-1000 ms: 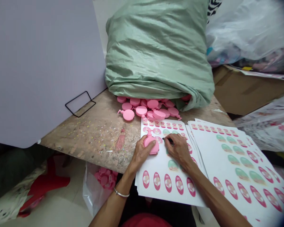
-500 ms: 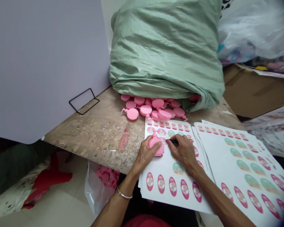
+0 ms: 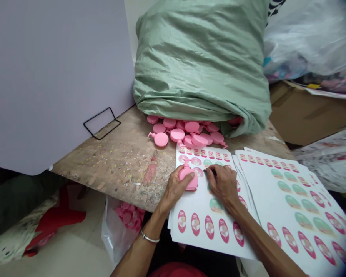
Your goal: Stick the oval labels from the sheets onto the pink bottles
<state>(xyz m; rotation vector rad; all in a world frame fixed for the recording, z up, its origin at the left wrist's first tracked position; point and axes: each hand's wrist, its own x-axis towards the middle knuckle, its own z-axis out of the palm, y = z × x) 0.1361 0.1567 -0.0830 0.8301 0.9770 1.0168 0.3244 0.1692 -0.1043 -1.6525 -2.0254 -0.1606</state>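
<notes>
My left hand (image 3: 178,186) grips a pink plastic bottle-shaped piece (image 3: 187,177) with a narrow neck, thumb across its front. The piece is over the left part of a white sticker sheet (image 3: 190,204) printed with pink and green oval labels. Close by on the right, my right hand (image 3: 222,182) is closed on a slim black tool (image 3: 205,171); only its tip shows, so its kind is unclear. That tip is near a pink round sticker (image 3: 198,172) beside the pink piece. The right wrist rests over the sheet.
Several similar pink pieces (image 3: 177,134) spill from under a large green sack (image 3: 202,65) at the back. A second stack of sticker sheets (image 3: 265,192) lies right. Below the table edge hangs a clear bag (image 3: 109,231) of pink parts. A black wire frame (image 3: 102,123) stands left.
My right hand has drawn the black tool's tip slightly away from the pink piece, to the right. The left hand keeps its hold, and the whole view has shifted a little.
</notes>
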